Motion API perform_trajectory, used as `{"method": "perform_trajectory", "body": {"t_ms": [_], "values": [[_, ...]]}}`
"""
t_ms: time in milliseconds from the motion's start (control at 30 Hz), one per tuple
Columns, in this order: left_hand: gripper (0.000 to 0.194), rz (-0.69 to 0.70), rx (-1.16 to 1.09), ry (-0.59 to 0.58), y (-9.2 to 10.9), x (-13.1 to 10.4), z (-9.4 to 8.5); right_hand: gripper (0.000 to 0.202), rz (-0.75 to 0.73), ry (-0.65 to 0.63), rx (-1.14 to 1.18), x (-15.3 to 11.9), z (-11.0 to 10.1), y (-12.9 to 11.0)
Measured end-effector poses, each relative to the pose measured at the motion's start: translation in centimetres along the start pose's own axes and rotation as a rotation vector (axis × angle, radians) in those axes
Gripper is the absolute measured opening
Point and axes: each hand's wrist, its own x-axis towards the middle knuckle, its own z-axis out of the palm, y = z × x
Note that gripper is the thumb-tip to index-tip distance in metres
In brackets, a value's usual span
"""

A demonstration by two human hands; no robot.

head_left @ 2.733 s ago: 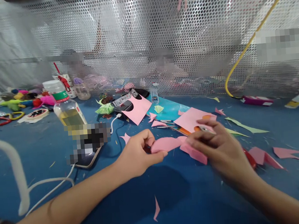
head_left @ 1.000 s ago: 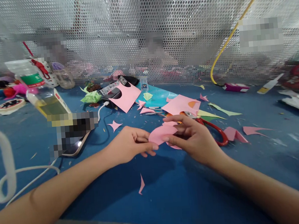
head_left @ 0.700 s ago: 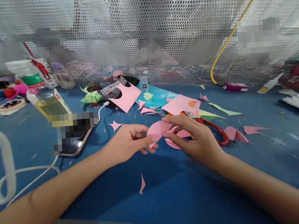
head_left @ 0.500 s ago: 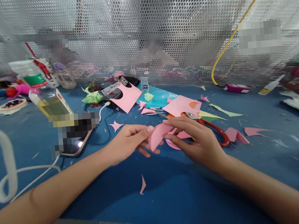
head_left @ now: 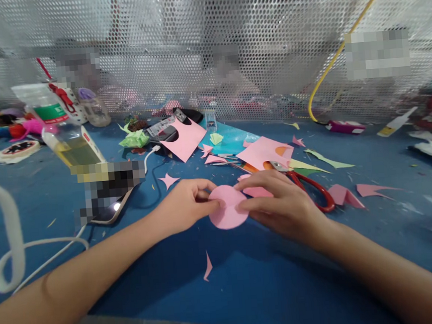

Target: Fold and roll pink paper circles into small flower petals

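A pink paper circle [head_left: 229, 220] with a crease across its middle is held up over the blue table. My left hand [head_left: 189, 206] pinches its left edge between thumb and fingers. On the opposite edge, my right hand [head_left: 284, 199] grips it the same way. Behind the right hand lie more pink paper pieces [head_left: 258, 192], partly hidden by the fingers. Red-handled scissors [head_left: 317, 191] rest just beyond that hand, their handle loops partly covered. A thin pink scrap [head_left: 208, 266] lies on the table nearer to me.
Cut pink sheets [head_left: 186, 139] and a blue sheet [head_left: 232, 135] lie farther back. At left are a phone [head_left: 114, 200] with a white cable [head_left: 52, 267] and a bottle [head_left: 57, 119]. A perforated metal screen [head_left: 192, 49] stands behind the table [head_left: 165, 281].
The pink paper was folded over between my hands; now it is opened out into a nearly flat circle facing me. Both hands hold its opposite edges.
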Motion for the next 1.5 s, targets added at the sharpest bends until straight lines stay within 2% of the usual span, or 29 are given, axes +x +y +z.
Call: {"method": "perform_trajectory", "body": {"t_ms": [133,233,433,533,600,700,833,900,1000,1200,1367,1500], "values": [[0.024,0.038,0.414,0.074,-0.3,-0.1,-0.3,0.017,-0.068,-0.227,-0.073,-0.1,0.2,0.0],[0.019,0.075,0.587,0.083,-0.1,-0.5,-0.1,0.020,-0.091,-0.400,-0.031,-0.2,0.6,-0.3],[0.016,0.021,0.830,0.131,0.3,-1.2,0.3,0.020,0.030,-0.505,0.081,-0.1,1.1,-1.3],[0.010,0.034,0.766,0.101,0.3,-1.1,0.1,0.027,0.101,-0.491,0.113,-0.1,1.3,-1.4],[0.009,0.042,0.648,0.034,0.2,-0.9,0.0,0.030,0.131,-0.470,0.132,-0.2,1.4,-1.3],[0.013,0.032,0.537,-0.034,0.0,-0.6,-0.1,0.019,0.128,-0.490,0.161,-0.3,1.6,-1.1],[0.009,0.104,0.701,-0.006,0.2,-0.8,-0.1,0.021,0.119,-0.523,0.191,-0.3,1.4,-1.0],[0.014,0.141,0.764,-0.084,0.6,-1.1,-0.2,0.023,0.135,-0.563,0.220,-0.2,1.1,-1.0],[0.023,0.109,0.781,-0.210,0.8,-1.4,-0.5,0.023,0.212,-0.622,0.293,0.1,0.8,-1.1],[0.021,0.110,0.763,-0.284,0.8,-1.4,-0.9,0.018,0.384,-0.562,0.411,0.2,1.2,-1.1],[0.014,0.101,0.765,-0.277,0.9,-1.4,-0.9,0.020,0.533,-0.500,0.401,0.2,1.9,-1.4],[0.016,0.069,0.752,-0.215,1.1,-1.5,-0.7,0.018,0.547,-0.475,0.310,0.3,2.5,-1.8]]}}
